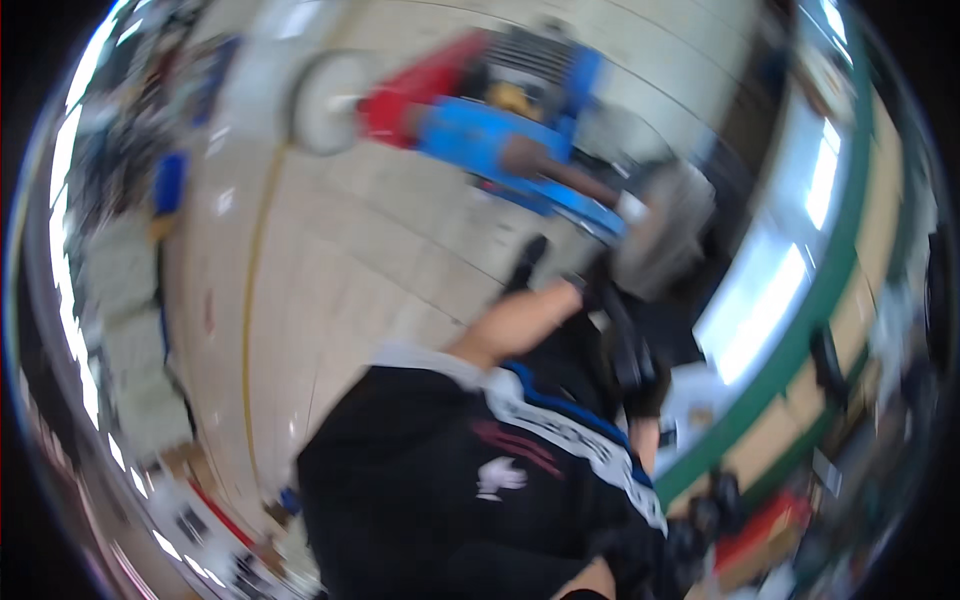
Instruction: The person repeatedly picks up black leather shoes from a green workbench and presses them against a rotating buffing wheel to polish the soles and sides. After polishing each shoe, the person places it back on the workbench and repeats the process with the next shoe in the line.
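Note:
The view is strongly blurred by motion. My left forearm reaches out from a black sleeve, and my left hand point(598, 285) ends in a dark, smeared shape. Its fingers cannot be made out. My right hand point(640, 385) is also dark and blurred, beside a long black object point(622, 335); whether it grips that object is unclear. Just beyond both hands is a bulky grey shape point(665, 230), too smeared to name. Farther ahead stands a red and blue machine point(470, 135) with a pale wheel point(328, 105) and a dark ribbed block point(525, 60).
Pale floor tiles point(380, 240) carry a yellow line point(250, 330) on the left. Stacked pale goods point(125, 330) and a blue bin point(170, 182) line the left side. At right runs a green-edged bench point(800, 405), with a red box point(765, 530) near its lower end.

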Available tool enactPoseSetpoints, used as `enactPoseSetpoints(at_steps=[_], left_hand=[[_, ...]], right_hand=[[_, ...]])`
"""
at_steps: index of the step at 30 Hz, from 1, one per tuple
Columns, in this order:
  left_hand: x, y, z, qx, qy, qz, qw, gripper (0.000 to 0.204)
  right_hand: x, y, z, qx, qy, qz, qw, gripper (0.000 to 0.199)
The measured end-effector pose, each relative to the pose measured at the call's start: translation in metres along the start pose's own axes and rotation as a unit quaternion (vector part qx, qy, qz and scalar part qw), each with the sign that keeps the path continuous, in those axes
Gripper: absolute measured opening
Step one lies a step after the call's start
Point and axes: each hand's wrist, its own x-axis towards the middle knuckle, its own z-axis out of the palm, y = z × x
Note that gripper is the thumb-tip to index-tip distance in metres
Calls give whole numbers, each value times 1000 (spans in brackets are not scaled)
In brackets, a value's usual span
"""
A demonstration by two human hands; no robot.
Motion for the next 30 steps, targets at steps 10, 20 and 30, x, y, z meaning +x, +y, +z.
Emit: enactPoseSetpoints(at_steps=[10, 20, 30], left_hand=[[-107, 120, 35, 604, 251, 309, 691, 16], [-116, 142, 194, 707, 89, 464, 526, 21], [-87, 126, 243, 777, -246, 454, 361, 20]], right_hand=[[43, -33, 76, -50, 9, 157, 986, 38], [49, 47, 36, 72, -28, 122, 990, 36], [68, 94, 45, -339, -147, -151, 917, 45]])
